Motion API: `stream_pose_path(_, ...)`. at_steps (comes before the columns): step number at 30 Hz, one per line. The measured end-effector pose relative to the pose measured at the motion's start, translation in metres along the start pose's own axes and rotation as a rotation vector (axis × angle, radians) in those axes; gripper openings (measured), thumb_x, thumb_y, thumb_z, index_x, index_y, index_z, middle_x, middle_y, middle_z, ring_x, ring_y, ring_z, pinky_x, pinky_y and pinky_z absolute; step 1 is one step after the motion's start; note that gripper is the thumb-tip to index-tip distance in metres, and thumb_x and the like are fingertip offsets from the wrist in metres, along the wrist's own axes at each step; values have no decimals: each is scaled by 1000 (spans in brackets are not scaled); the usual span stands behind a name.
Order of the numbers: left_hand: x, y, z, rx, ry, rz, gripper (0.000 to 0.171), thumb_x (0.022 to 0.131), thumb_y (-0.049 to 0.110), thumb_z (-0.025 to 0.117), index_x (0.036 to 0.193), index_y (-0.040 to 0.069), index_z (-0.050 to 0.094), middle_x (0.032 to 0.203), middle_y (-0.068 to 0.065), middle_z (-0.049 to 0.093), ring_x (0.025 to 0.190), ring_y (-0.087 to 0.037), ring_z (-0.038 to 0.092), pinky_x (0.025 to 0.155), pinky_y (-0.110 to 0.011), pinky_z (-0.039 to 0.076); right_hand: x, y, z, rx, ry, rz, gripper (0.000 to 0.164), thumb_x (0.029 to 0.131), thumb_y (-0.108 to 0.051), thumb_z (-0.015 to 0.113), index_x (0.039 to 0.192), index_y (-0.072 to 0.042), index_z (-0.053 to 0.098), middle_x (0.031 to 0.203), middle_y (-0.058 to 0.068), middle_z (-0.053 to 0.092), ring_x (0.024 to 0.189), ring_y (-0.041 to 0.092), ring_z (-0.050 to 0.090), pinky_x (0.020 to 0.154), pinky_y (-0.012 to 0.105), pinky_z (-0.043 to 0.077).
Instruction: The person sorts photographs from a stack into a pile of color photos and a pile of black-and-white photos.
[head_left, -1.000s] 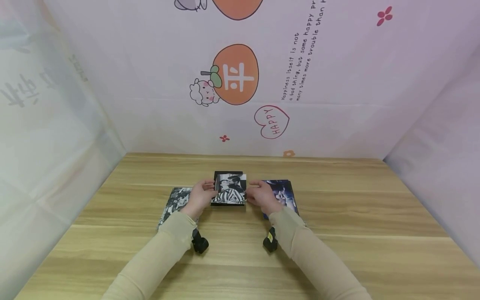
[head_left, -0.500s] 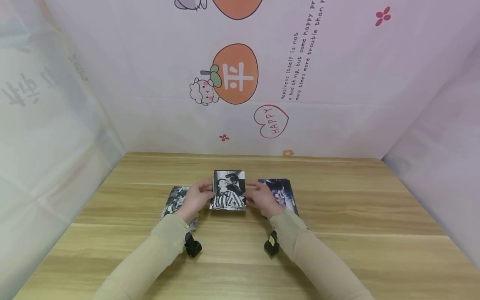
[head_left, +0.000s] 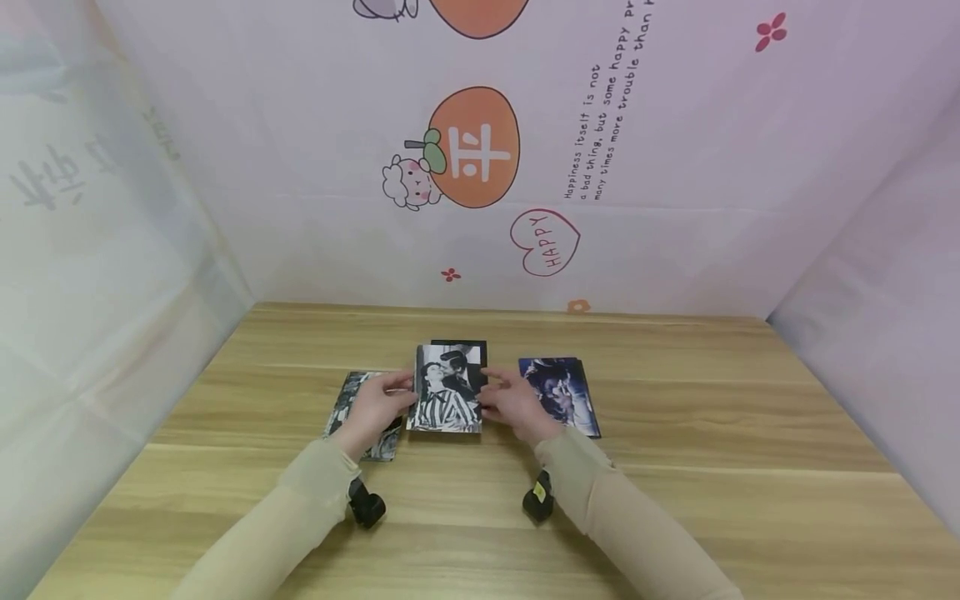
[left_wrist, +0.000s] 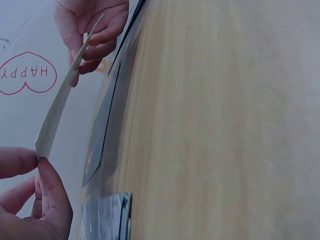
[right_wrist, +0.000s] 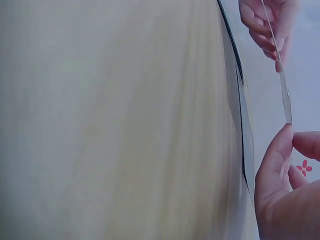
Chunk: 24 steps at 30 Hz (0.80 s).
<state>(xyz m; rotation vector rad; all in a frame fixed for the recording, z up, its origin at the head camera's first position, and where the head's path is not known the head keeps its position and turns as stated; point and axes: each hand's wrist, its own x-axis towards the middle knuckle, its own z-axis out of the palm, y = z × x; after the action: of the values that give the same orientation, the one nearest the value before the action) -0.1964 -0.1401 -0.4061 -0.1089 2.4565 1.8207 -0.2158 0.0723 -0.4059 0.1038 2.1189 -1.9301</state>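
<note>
A black-and-white photo print (head_left: pixel 447 392) showing two figures, one in stripes, is held up between both hands. My left hand (head_left: pixel 372 410) pinches its left edge between thumb and fingers. At the opposite edge, my right hand (head_left: pixel 519 408) pinches it the same way. In the left wrist view the print (left_wrist: pixel 56 107) appears edge-on, raised off the table and slightly bowed. Beneath it lies a dark-edged flat print (left_wrist: pixel 106 131), mostly hidden in the head view. A stack of black-and-white prints (head_left: pixel 384 446) sits under my left forearm side, partly covered by that hand.
To the right lies a stack of blue-purple prints (head_left: pixel 562 392), slightly fanned. Black wrist cameras (head_left: pixel 367 507) hang beneath both sleeves. The wood-grain table (head_left: pixel 712 400) ends at a printed white backdrop (head_left: pixel 675 250), with white sheets on both sides.
Both hands have drawn the striped-figure print toward me and a little left, lifting it. The dark edge of the print beneath shows again behind it.
</note>
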Motion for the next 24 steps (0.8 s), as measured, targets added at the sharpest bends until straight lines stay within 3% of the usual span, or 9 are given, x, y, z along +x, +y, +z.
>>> stream_pose_path(8,0,-10,-10,-7,18,6,46,89,1,59,134,-1,50,121,-21,55,110,-29,58,92,-33,52,-1,0,11,27,-17,-16,57,86,9,57,140,-3,43,109,18,55,77,13,58,69,25,56)
stream_pose_path(16,-6,-14,-24,8,-1,16,48,87,0,62,133,-1,51,118,-20,57,100,-21,60,85,-26,54,-1,0,23,21,-6,-30,55,86,8,57,139,-3,45,100,13,56,73,12,57,66,25,56)
stream_pose_path(24,-11,-14,-36,12,-9,1,48,86,-2,61,132,-5,49,114,-19,56,96,-16,59,83,-21,54,-1,1,35,15,-58,-41,58,86,8,56,141,-3,40,94,8,51,73,13,55,69,28,56)
